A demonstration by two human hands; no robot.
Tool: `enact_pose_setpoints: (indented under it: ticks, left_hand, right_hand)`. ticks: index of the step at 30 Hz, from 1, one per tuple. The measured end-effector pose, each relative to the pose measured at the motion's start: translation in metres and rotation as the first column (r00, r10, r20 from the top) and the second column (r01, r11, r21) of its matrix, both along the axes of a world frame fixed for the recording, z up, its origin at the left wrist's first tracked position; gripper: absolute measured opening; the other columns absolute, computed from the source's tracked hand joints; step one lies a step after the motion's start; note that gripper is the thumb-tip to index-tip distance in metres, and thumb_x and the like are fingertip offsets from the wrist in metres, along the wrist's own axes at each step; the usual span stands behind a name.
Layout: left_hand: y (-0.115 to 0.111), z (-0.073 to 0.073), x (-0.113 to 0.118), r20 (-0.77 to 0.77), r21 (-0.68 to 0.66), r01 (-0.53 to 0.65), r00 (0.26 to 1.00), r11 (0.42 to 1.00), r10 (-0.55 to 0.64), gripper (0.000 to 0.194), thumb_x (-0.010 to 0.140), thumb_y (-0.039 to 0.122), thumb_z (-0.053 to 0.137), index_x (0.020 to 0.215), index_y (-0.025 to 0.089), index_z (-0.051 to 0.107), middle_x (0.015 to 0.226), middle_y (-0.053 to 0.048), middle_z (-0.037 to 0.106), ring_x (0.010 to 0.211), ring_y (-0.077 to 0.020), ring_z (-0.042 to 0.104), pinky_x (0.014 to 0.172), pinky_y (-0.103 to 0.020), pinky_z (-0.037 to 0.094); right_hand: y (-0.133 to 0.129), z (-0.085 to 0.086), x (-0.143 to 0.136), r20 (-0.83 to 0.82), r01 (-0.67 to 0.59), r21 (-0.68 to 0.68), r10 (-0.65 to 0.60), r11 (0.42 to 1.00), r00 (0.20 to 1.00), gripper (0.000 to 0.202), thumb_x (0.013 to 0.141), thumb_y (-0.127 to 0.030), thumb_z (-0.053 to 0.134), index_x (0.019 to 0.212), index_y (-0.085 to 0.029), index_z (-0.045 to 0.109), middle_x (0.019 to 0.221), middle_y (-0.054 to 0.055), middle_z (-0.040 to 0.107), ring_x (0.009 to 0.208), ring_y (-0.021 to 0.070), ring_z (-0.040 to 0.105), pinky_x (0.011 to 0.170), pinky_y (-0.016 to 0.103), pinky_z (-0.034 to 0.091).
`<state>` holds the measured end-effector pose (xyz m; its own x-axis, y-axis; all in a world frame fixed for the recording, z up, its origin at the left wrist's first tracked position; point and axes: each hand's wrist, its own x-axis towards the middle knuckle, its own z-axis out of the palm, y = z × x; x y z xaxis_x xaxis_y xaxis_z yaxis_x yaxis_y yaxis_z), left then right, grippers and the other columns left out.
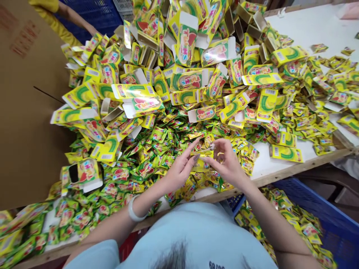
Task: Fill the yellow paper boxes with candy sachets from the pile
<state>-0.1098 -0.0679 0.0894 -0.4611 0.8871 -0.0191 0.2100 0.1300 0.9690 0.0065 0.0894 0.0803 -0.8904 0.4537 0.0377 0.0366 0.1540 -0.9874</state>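
Close together over a heap of small candy packets (159, 149), both of my hands meet around a small yellow package (206, 154). Whether it is a carton or a packet is hard to tell, as fingers cover part of it. My left hand (181, 170) pinches its left end between thumb and fingers. On the right end, my right hand (227, 164) has its thumb against the package and its fingers curled. Beyond my hands lies a big pile of yellow and green printed cartons (186, 41), several with open white flaps.
A large cardboard box (25, 112) stands at the left. Near it, a dark phone-like object (73, 173) lies by a carton. A blue crate (328, 216) of packets sits below the table's wooden edge (280, 175). Another person's arm (75, 16) reaches in at the upper left.
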Motion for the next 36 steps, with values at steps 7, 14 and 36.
enact_pose_setpoints:
  ticks: [7, 14, 36]
  left_hand:
    - [0.049, 0.006, -0.009, -0.446, 0.049, 0.150, 0.888, 0.987, -0.113, 0.056, 0.104, 0.034, 0.031, 0.157, 0.025, 0.017, 0.137, -0.012, 0.061, 0.111, -0.0221, 0.066, 0.093, -0.033, 0.051]
    - [0.130, 0.006, -0.094, -0.863, -0.249, -0.239, 0.494, 0.939, -0.103, 0.043, 0.091, 0.032, 0.062, 0.120, 0.000, 0.058, 0.120, -0.028, 0.060, 0.122, -0.0417, 0.048, 0.100, -0.055, 0.037]
    - [0.049, 0.013, -0.011, 0.406, 0.192, 0.004, 0.910, 0.981, -0.083, 0.053, 0.078, 0.051, 0.073, 0.116, 0.016, 0.060, 0.094, -0.007, 0.069, 0.088, -0.0225, 0.068, 0.086, -0.038, 0.055]
  right_hand:
    - [0.001, -0.024, 0.011, -0.033, 0.050, -0.381, -0.067, 0.923, 0.997, 0.030, 0.080, -0.045, 0.073, 0.098, -0.022, 0.069, 0.088, 0.004, 0.073, 0.076, 0.0200, 0.069, 0.069, 0.035, 0.060]
    - [0.035, -0.021, 0.036, -0.020, 0.165, -0.006, -0.165, 0.986, 0.986, 0.020, 0.087, -0.034, 0.066, 0.102, -0.025, 0.073, 0.113, 0.008, 0.068, 0.095, 0.0231, 0.069, 0.072, 0.036, 0.062]
    - [0.024, 0.023, 0.042, -0.137, 0.246, -0.207, -0.277, 0.947, 0.951, 0.015, 0.083, -0.034, 0.073, 0.096, -0.027, 0.070, 0.092, 0.002, 0.069, 0.061, 0.0130, 0.061, 0.044, 0.023, 0.049]
